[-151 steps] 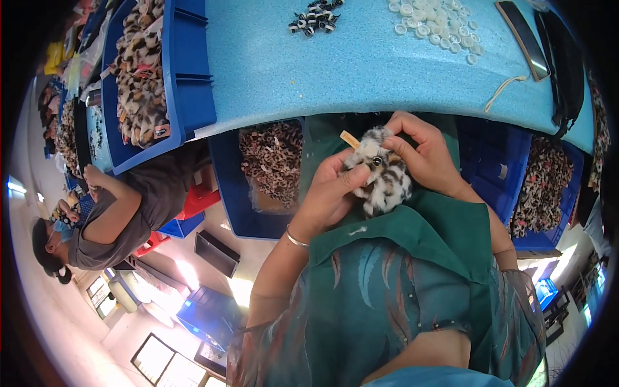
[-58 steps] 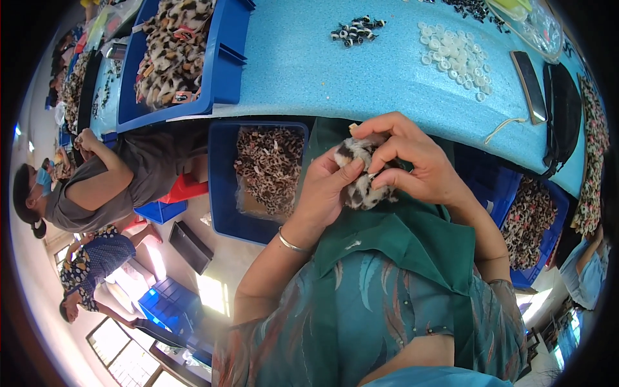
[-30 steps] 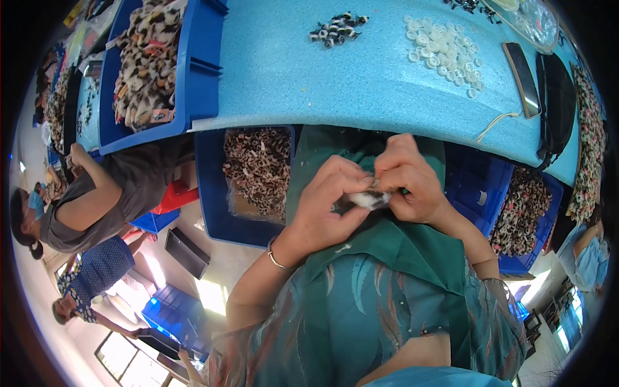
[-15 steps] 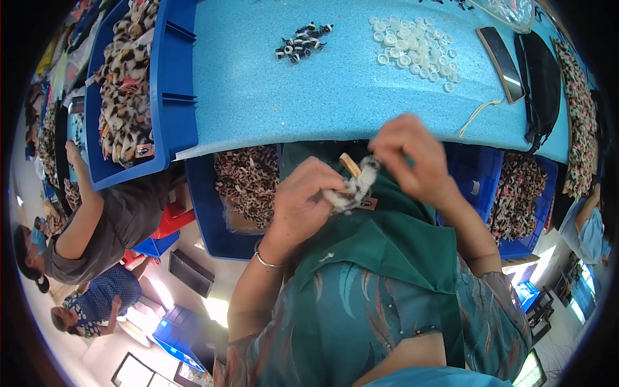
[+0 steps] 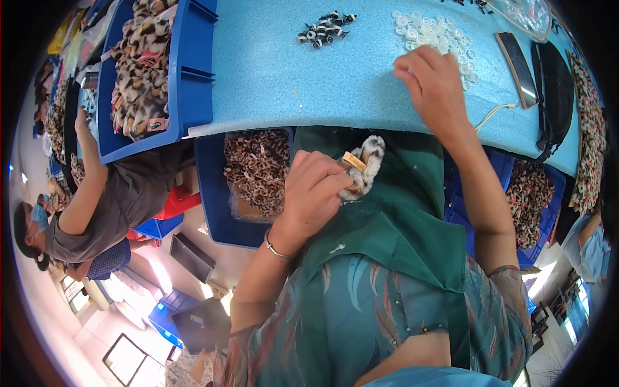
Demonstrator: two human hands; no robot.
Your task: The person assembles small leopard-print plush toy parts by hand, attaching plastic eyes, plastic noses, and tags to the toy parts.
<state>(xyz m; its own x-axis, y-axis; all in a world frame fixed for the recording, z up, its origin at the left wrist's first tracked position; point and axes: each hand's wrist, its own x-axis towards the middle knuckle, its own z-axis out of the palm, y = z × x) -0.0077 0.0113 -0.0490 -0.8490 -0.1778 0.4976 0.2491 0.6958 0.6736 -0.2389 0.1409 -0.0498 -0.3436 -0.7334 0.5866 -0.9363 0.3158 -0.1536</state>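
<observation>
My left hand (image 5: 316,190) is closed around a small furry plush piece (image 5: 369,161) in white with tan and black spots, held over my green apron just in front of the table edge. A tan tag (image 5: 352,160) sticks out from the fur. My right hand (image 5: 429,80) hovers over the table at the near side of a spread of small translucent white plastic caps (image 5: 445,35). Its fingers are loosely bent, thumb apart, and nothing shows in them. Left of the caps lies a little pile of black-and-white plastic pieces (image 5: 324,31).
A blue bin (image 5: 193,77) of spotted plush pieces stands on the table's left. Below the table are another blue bin (image 5: 216,229) and one at right. A phone (image 5: 516,68), a black pouch (image 5: 556,97) and a cord (image 5: 495,115) lie at right. A co-worker (image 5: 109,213) sits at left.
My right hand has left the plush piece and moved up over the table to the caps. The plush piece stays in my left hand. The view has shifted slightly.
</observation>
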